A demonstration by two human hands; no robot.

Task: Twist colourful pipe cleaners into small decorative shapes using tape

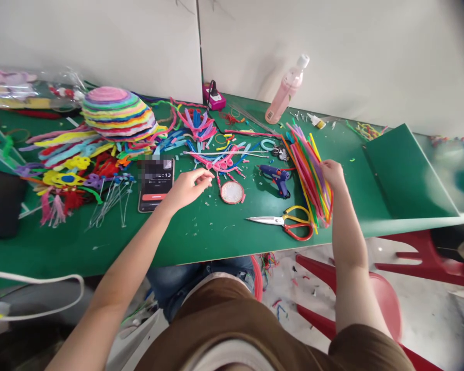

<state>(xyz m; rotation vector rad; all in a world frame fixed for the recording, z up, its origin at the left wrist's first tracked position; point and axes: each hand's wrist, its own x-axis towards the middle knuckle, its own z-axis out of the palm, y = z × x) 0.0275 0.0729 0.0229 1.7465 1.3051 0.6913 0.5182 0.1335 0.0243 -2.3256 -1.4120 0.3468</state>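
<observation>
Left hand (188,186): fingers pinched on pink pipe-cleaner piece (219,165); phone (155,184) just left.
Right hand (332,174): gripping pipe-cleaner bundle (308,170); scissors (288,223) below-left.

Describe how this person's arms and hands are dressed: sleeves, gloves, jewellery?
Both arms are bare from above the elbow down. The left hand and right hand wear no gloves, and no rings or watch show. A brown short sleeve covers the right upper arm; blue jeans show below.
</observation>
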